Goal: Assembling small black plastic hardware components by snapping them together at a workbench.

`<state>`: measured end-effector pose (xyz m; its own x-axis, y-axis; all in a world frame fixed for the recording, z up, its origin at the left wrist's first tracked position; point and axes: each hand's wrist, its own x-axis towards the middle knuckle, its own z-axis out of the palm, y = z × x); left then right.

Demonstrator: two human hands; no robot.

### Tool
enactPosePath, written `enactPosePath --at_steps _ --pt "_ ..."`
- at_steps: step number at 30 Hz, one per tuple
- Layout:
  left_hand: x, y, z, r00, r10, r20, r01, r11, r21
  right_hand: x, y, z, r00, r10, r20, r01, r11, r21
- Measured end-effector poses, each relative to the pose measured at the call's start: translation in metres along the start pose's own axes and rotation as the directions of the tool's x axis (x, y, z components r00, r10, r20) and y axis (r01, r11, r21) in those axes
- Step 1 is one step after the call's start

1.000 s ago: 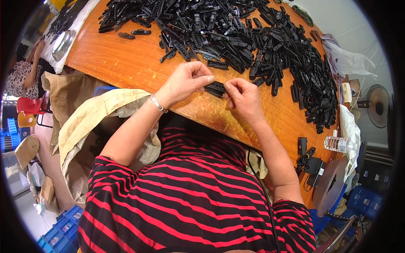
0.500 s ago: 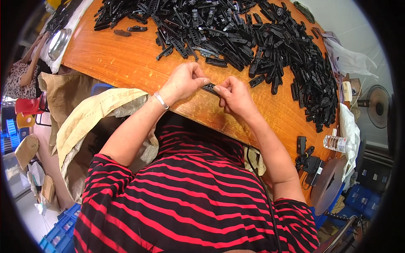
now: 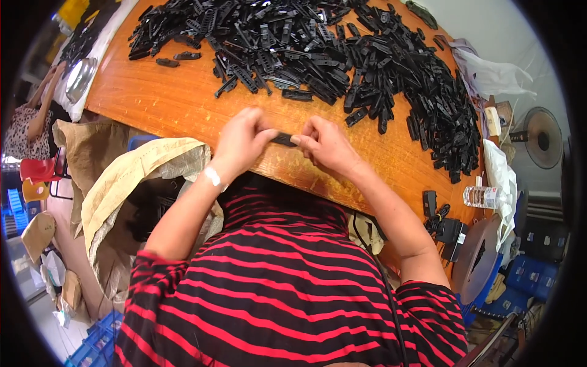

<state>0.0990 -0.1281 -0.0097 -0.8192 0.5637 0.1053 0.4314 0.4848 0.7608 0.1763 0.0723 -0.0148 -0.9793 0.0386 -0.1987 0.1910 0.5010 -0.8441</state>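
A small, narrow black plastic part (image 3: 282,139) is stretched between my two hands above the near edge of the wooden table. My left hand (image 3: 243,139) pinches its left end between thumb and fingers. The other end is gripped by my right hand (image 3: 326,144), thumb on top and fingers curled beneath. What kind of part it is, I cannot make out. Beyond my hands spreads a large heap of similar black plastic parts (image 3: 269,46), reaching around to the right side of the table.
Left of my lap stands an open brown sack (image 3: 101,189) with dark parts inside. A water bottle (image 3: 480,197), a black power adapter (image 3: 449,231) and a round lid (image 3: 474,269) sit at the right. A fan (image 3: 543,138) stands beyond. Another person (image 3: 30,125) works at far left.
Both hands have shifted slightly left and toward me with the black part, which now shows a different face. My view has also moved a little.
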Motion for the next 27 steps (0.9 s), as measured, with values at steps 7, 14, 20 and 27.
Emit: enactPosePath --at_steps 7,14,20,27 --pt "-0.107 0.041 -0.134 0.980 -0.124 0.158 0.082 0.965 0.247 -0.023 0.034 -0.061 0.857 -0.339 -0.388 0.089 0.839 -0.537" --pt "-0.138 -0.016 -0.143 0.986 -0.146 0.086 0.043 0.705 0.708 -0.020 0.043 -0.078 0.858 -0.378 -0.347 0.030 0.713 -0.701" --pt "-0.042 0.034 -0.077 0.956 0.210 0.204 -0.270 0.902 0.337 -0.021 0.034 -0.052 0.875 -0.363 -0.320 0.114 0.797 -0.593" --pt "0.072 -0.026 -0.017 0.871 0.491 0.019 -0.417 0.718 0.558 -0.017 0.009 -0.013 0.911 -0.321 -0.260 0.155 0.848 -0.507"
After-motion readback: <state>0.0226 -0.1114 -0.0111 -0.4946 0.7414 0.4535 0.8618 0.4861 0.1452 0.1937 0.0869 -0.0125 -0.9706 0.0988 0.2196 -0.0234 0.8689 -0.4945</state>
